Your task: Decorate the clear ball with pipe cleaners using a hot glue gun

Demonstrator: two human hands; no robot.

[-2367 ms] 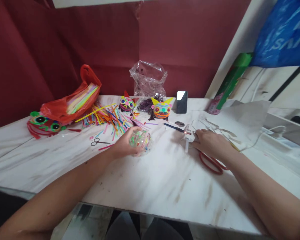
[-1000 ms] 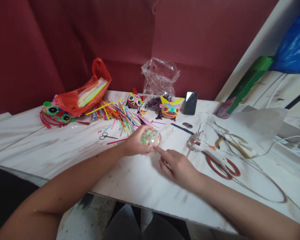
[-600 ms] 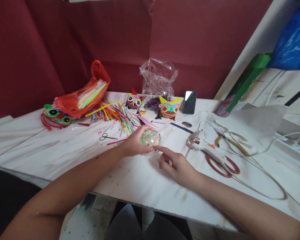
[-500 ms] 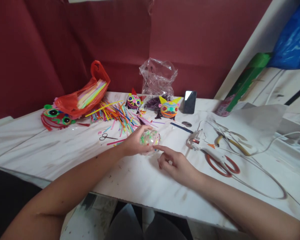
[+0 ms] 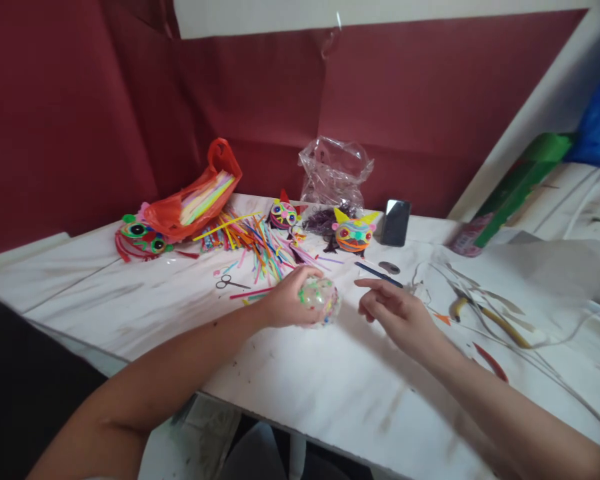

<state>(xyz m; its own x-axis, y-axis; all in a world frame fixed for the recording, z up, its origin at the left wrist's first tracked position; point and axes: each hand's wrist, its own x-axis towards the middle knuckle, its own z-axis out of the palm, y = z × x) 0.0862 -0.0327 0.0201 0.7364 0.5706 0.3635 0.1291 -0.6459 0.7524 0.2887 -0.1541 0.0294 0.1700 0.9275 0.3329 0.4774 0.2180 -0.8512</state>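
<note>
My left hand (image 5: 290, 298) is wrapped round the left side of a clear ball (image 5: 321, 300) with green, red and yellow specks, low over the white table (image 5: 300, 387). To the ball's right, apart from it, my right hand (image 5: 393, 310) hovers with its index finger stretched out and the other fingers loosely curled; nothing shows in it. Behind the ball sit two small decorated heads, one with yellow horns (image 5: 354, 235) and one with a red peak (image 5: 283, 215). Small scissors (image 5: 233, 283) and loose coloured pipe cleaners (image 5: 260, 247) lie to the left.
A red bag of pipe cleaners (image 5: 195, 203) and a green-eyed head (image 5: 140, 240) stand at the back left. A phone (image 5: 395, 223) leans behind. Yellow-handled pliers (image 5: 505, 327), cables and a partly hidden red handle (image 5: 491, 362) lie on the right.
My right hand has moved off the ball to the right. My left hand still holds the ball. The camera view has shifted, and my right arm now covers the white glue gun.
</note>
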